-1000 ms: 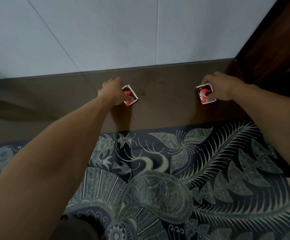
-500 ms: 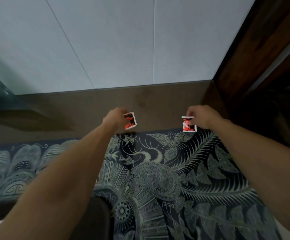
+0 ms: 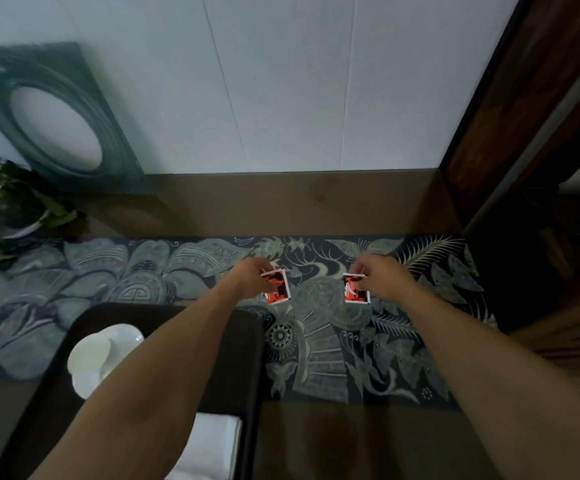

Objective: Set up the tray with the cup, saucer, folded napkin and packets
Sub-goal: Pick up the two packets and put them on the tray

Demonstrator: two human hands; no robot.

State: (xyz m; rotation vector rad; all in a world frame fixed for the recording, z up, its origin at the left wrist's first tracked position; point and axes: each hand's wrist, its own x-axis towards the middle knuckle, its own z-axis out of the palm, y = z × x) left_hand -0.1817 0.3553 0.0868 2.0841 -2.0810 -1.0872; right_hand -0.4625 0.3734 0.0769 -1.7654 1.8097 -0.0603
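Step in hand: the packets, the last items to go on. The cup, saucer and napkin are already on the tray; both packets are held off it, over the cloth.
Left hand (image 3: 252,280): reaches forward past the tray's far right corner, back of the hand up. The forearm crosses above the tray between cup and napkin.
Left grip: closed in a pinch on the left packet (image 3: 278,289), a red sachet that tilts out to the right of the fingers.
Right hand (image 3: 382,280): level with the left and well to its right, wrist bent inward.
Right grip: fingertips pinch the right packet (image 3: 356,289) by its right edge, with its face turned up.
Tray (image 3: 164,308): dark, lower left, partly on the cloth (image 3: 333,358) that covers the bench (image 3: 316,438).
Cup (image 3: 87,362): white, on the tray's left part. It seems to sit on the saucer (image 3: 125,332), though blur hides the join.
Napkin (image 3: 212,445): white, folded, in the tray's near right corner, partly under the left forearm.
Next move: likely draw both packets back and left onto bare tray beside the cup, lay them flat and let go. The right hand has farther to go and must clear the right rim. The left forearm should stay off the cup.
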